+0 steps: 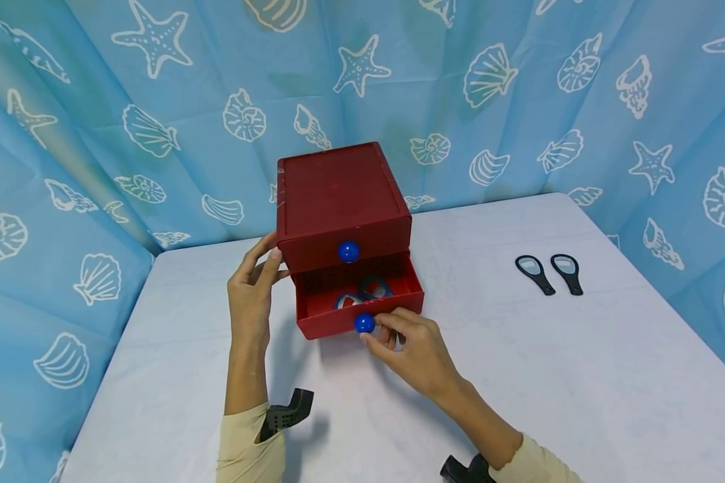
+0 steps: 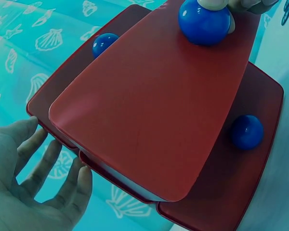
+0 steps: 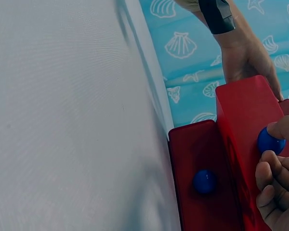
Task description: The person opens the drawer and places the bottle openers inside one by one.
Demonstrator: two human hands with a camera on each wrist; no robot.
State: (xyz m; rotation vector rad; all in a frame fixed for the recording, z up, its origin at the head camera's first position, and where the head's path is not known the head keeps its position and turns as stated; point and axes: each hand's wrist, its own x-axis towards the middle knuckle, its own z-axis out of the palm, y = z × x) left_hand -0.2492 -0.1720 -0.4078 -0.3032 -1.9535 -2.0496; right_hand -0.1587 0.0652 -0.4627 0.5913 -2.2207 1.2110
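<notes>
A dark red drawer unit (image 1: 338,191) stands at the back of the table, with one drawer (image 1: 326,327) pulled out beneath the top one. My right hand (image 1: 417,345) pinches that drawer's round blue knob (image 1: 364,323) between thumb and fingers. Against the unit's left side rests my left hand (image 1: 250,302), its fingers spread and fairly straight. Inside the drawer lie ring-shaped items with blue edges (image 1: 376,287), partly hidden by the drawer front. In the left wrist view, shut drawers show above and below, each with a blue knob (image 2: 247,132).
Two small black-handled magnifying glasses (image 1: 533,272) lie side by side on the right part of the white-covered table (image 1: 580,376). A blue curtain (image 1: 519,134) with shell and starfish prints hangs behind and beside the table.
</notes>
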